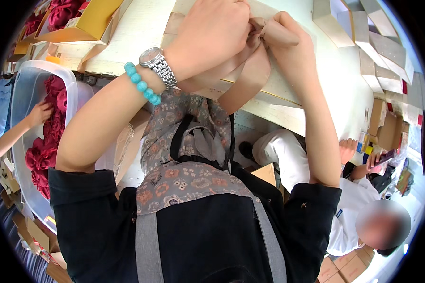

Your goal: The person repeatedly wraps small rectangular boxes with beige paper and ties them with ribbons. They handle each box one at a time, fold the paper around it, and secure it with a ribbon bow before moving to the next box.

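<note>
A wide beige satin ribbon [249,83] passes between my two hands, with a loop and a knot near the top of the view and a tail hanging over the table's edge. My left hand [214,35], with a steel watch and a turquoise bead bracelet on its wrist, has its fingers closed on the ribbon at the knot; its fingertips are partly hidden. On the other side, my right hand [288,39] pinches the ribbon's loop. Under both hands lies a pale, flat box or panel [287,95] with a thin gold line along its edge.
Open pale boxes [334,21] stand at the table's right. A yellow box [88,24] with dark red satin items is at the upper left. Below it, another person's hand [40,113] reaches into a clear plastic tub [71,85] of red satin pieces. Another person sits at the right.
</note>
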A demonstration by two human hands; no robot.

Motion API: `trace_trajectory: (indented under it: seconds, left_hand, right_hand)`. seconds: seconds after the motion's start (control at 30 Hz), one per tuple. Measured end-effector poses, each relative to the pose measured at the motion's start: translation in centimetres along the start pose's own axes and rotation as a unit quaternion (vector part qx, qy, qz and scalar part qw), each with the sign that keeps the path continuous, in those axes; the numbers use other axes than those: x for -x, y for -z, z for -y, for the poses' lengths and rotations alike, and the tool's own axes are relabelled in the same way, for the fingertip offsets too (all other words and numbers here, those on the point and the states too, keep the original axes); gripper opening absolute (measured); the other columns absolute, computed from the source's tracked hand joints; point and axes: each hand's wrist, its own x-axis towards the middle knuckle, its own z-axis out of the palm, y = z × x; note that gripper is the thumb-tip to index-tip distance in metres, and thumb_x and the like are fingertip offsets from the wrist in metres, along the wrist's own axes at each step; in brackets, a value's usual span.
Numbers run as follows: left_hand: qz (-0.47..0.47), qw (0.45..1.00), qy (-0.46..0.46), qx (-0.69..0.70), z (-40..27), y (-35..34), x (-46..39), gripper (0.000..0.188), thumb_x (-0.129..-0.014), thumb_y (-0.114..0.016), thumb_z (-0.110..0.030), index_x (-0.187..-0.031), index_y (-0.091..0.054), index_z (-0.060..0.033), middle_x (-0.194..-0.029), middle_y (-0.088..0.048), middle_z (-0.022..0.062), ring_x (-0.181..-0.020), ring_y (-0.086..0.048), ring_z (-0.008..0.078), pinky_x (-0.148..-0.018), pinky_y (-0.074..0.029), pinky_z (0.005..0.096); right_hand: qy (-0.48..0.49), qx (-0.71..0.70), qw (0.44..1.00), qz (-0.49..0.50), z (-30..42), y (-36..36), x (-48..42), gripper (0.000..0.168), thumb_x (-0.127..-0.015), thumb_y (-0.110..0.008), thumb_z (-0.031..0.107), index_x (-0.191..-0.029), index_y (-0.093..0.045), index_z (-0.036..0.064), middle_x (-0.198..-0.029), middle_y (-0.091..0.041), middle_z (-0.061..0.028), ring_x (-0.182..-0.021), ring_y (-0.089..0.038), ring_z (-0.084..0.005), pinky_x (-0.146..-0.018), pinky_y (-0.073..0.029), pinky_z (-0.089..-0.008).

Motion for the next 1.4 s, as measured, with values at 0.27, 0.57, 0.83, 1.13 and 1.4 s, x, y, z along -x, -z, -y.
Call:
trace_trajectory:
  seconds: [0.27,0.57,0.83,1.13,1.4]
  left_hand:
    - [-0.025,0.998,0.051,0.003,-0.5,-0.3,0.0,0.008,-0.075,-0.054,-0.003,-0.081,-0.052,0.0027,-0.088,-0.052,0.0196,-0.088,-0.051,0.0355,-0.08,-0.043,0.0425]
    - [-0.125,0.966,0.119,-0.193,-0.5,-0.4,1.0,0.009,-0.077,-0.062,-0.015,-0.078,-0.057,-0.0074,-0.079,-0.059,0.0076,-0.074,-0.059,0.0288,-0.064,-0.048,0.0369]
    - [-0.152,0.946,0.122,-0.26,0.4,-0.2,2.3,0.012,-0.072,-0.063,-0.015,-0.071,-0.054,-0.0071,-0.077,-0.057,0.0058,-0.069,-0.059,0.0253,-0.057,-0.051,0.035]
    - [-0.159,0.913,0.169,-0.335,0.3,-0.6,2.4,0.01,-0.079,-0.059,-0.015,-0.087,-0.06,-0.0091,-0.088,-0.063,0.0029,-0.086,-0.061,0.0271,-0.066,-0.051,0.0365]
    - [-0.068,0.745,0.386,0.539,-0.3,0.2,4.4,0.062,-0.094,-0.049,-0.034,-0.138,-0.031,0.0051,-0.129,-0.049,0.0151,-0.118,-0.049,0.02,-0.101,-0.039,0.0316]
  right_hand:
    - [0.015,-0.147,0.983,-0.106,-0.3,2.3,2.0,0.015,-0.079,-0.071,0.011,-0.091,-0.067,0.001,-0.07,-0.061,0.0027,-0.065,-0.051,-0.0061,-0.063,-0.043,-0.0207]
    - [-0.121,-0.188,0.966,-0.132,-1.8,2.5,2.8,0.033,-0.087,-0.064,0.03,-0.075,-0.066,-0.001,-0.062,-0.063,-0.0029,-0.056,-0.052,-0.0096,-0.057,-0.043,-0.0243]
    - [-0.095,0.008,0.978,-0.185,-1.8,1.4,3.4,0.033,-0.088,-0.061,0.025,-0.064,-0.059,0.002,-0.052,-0.056,-0.008,-0.045,-0.051,-0.0213,-0.05,-0.042,-0.0322]
    - [-0.128,0.019,0.976,-0.172,-1.5,1.9,3.6,0.028,-0.085,-0.063,0.026,-0.07,-0.063,0.003,-0.057,-0.059,-0.0095,-0.053,-0.057,-0.0268,-0.055,-0.046,-0.0356]
    - [0.073,0.073,0.942,-0.319,3.0,3.3,6.6,0.042,-0.08,-0.066,0.027,-0.115,-0.059,0.004,-0.122,-0.051,-0.0217,-0.107,-0.049,-0.0367,-0.091,-0.037,-0.0449]
